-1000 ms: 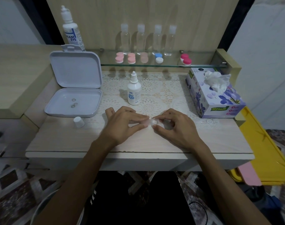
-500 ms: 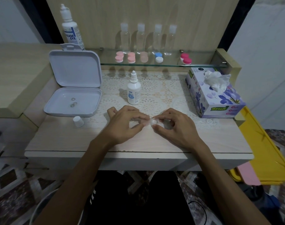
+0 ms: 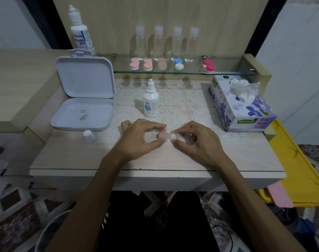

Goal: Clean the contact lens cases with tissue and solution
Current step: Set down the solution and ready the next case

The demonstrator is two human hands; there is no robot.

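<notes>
While the left hand (image 3: 136, 139) pinches a pale pink round cap (image 3: 162, 135) between thumb and forefinger, the right hand (image 3: 196, 140) grips the small translucent white contact lens case (image 3: 173, 136) just beside it, thumb below and forefinger above; cap and case sit between the two sets of fingertips, low over the wooden tabletop (image 3: 82, 157). Judging by this, the case is being opened or closed, so the work looks early. No tissue is in either hand. Beyond the left fingers stands the small white solution bottle (image 3: 151, 101), its white cap (image 3: 89, 136) lying off to the left. The floral tissue box (image 3: 240, 104) sits beyond the right fingers. Further cases, pink, blue-and-white and red, (image 3: 179, 64) wait on the glass shelf (image 3: 191, 72), seemingly still to be cleaned.
</notes>
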